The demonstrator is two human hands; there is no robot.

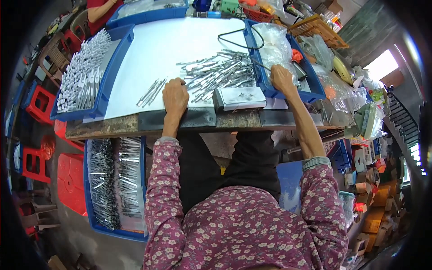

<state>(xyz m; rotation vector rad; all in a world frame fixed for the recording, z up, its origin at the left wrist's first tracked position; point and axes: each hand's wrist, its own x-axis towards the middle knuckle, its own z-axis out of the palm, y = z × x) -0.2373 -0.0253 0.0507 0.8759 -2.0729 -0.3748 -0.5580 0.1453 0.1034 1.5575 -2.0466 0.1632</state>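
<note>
My left hand (175, 98) rests knuckles up on the white-covered table near its front edge, fingers curled. Whatever is in it, if anything, is hidden. Just left of it lie a few slim metal rods (152, 92); to its right spreads a loose heap of similar silvery and dark rods (220, 72). My right hand (282, 78) is closed over the near part of the right blue tray (315, 93). A thin dark rod (261, 64) runs from its fingers toward the heap. Between my hands stands a small block (243, 98) with a white top bearing dark specks.
At the left, a blue tray (118, 63) holds many white-ended slim pieces (85, 72). A black cord (238, 47) loops at the back. Below the table sits another filled blue tray (91, 211) beside red stools (72, 180). Another person's arm (100, 11) shows at the far left.
</note>
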